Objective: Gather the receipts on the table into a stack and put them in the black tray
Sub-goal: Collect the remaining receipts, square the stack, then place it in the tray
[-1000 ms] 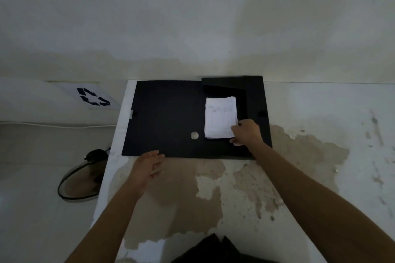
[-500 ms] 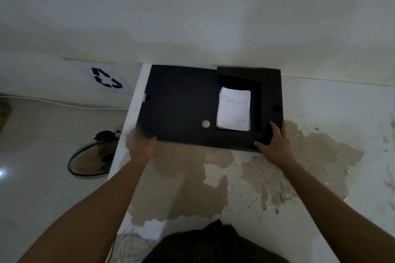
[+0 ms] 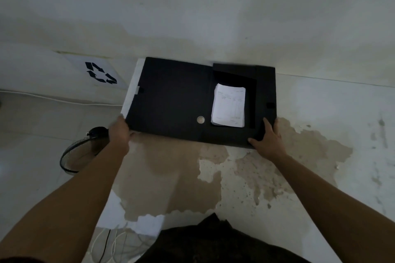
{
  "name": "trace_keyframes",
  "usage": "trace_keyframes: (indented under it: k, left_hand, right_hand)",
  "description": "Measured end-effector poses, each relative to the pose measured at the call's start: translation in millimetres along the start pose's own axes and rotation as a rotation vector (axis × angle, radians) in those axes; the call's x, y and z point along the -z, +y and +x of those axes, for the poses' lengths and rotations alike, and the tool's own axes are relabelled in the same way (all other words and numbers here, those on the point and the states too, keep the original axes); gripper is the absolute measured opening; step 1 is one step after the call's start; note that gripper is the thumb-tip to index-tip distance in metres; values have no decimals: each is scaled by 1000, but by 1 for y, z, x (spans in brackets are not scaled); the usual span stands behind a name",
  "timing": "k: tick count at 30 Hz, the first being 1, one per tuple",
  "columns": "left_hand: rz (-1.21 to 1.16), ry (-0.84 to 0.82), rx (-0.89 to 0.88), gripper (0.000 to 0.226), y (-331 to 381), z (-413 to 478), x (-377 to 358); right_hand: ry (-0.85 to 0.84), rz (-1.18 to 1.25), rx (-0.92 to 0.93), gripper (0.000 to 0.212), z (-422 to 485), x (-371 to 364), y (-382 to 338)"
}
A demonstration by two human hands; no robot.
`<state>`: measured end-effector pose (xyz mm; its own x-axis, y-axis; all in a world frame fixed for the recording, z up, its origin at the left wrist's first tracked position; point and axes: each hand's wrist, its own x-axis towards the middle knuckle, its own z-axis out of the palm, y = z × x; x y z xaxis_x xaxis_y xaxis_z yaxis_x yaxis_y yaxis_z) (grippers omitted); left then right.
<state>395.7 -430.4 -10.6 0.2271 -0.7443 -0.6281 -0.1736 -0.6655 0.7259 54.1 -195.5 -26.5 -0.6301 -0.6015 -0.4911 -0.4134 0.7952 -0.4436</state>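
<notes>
Nearest is a fold of dark clothing [image 3: 213, 241] at the bottom edge, with thin cables [image 3: 113, 243] on the floor to its left. Both bare forearms reach forward over the tabletop [image 3: 320, 177], whose white coating has peeled away in wide brown patches. The left hand [image 3: 118, 132] is at the near left corner of the black tray [image 3: 171, 100], touching its edge. It is blurred and its fingers are hidden behind its back, so I cannot tell whether they clasp the corner. The right hand [image 3: 268, 140] is spread on the near right corner, with its thumb stretched along the near edge and its fingers laid fairly straight over the top and right side. The tray lies flat on the tabletop, its wide lid flap folded out to the left and its sunken compartment on the right. The receipts [image 3: 228, 105] sit as one white stack inside that compartment, against its near left side. A small round stud [image 3: 200, 119] shows just left of them. On the floor to the left stands a fan [image 3: 79, 153]. Farther off are a white cable [image 3: 53, 98] and a sheet printed with a recycling symbol [image 3: 100, 72], then the pale wall [image 3: 192, 6].
</notes>
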Motion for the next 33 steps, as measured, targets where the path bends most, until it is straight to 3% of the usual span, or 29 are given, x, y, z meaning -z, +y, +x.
trace_keyframes:
  k: [5, 9, 12, 17, 20, 23, 26, 29, 31, 33]
  left_hand:
    - [-754, -249, -26, 52, 3, -32, -10]
    - [-783, -511, -32, 38, 4, -69, -40]
    - [-600, -643, -67, 31, 1, -100, -71]
    - [79, -642, -151, 31, -8, -147, -122]
    - [449, -768, -406, 43, -26, -143, -134]
    - [685, -824, -456, 48, -47, -143, -140]
    - [926, -873, -492, 51, -61, -147, -148]
    - [1235, -752, -685, 55, -65, -150, -150]
    - [1196, -664, -688, 63, -69, -152, -144]
    - [1060, -676, -597, 71, -77, -151, -141]
  right_hand:
    - [37, 100, 47, 82, -6, 7, 4]
    - [94, 152, 82, 67, -8, 17, 8]
    - [136, 300, 5, 60, -11, 23, 6]
    - [12, 841, -250, 37, -12, 40, 3]
    - [-40, 923, -259, 36, -17, 48, 7]
    - [-44, 845, -229, 45, -21, 45, 11]
    - [-68, 666, -145, 67, -22, 39, 12]
    - [-127, 426, -88, 94, -28, 31, 10]
    - [-187, 280, -104, 108, -32, 22, 13]
    - [-182, 250, -97, 108, -36, 15, 14]
